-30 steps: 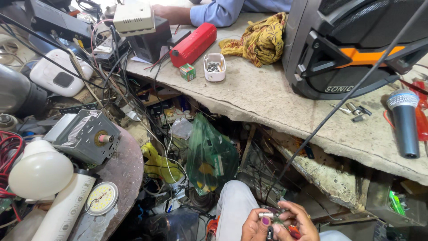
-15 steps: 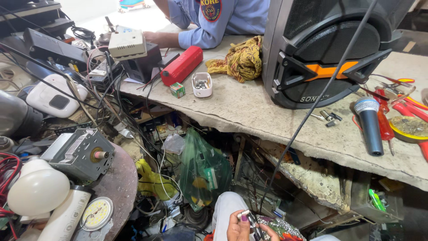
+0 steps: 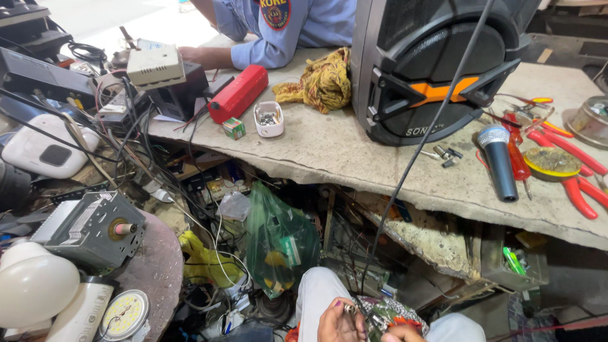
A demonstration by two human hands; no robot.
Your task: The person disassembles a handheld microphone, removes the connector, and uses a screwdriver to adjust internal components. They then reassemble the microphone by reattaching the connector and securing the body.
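My left hand [image 3: 337,320] and my right hand [image 3: 403,333] sit at the bottom edge of the head view, over my lap in pale trousers. Both close around a small greenish circuit board [image 3: 378,313] with wires; the right hand is mostly cut off by the frame. A thin black cable [image 3: 423,144] runs from the board up across the bench and past the big black speaker [image 3: 437,69] with an orange bar.
The concrete bench top [image 3: 354,158] carries a microphone [image 3: 500,161], red-handled pliers [image 3: 570,171], a red box [image 3: 239,93], a white dish of screws [image 3: 268,119] and a yellow cloth [image 3: 320,81]. Another person's blue sleeve [image 3: 266,50] rests on it. Below hang a green bag [image 3: 278,240] and tangled wires.
The view has tilted upward, so my hands have dropped to the bottom edge. They still hold the small board. The other person's arm stays on the bench.
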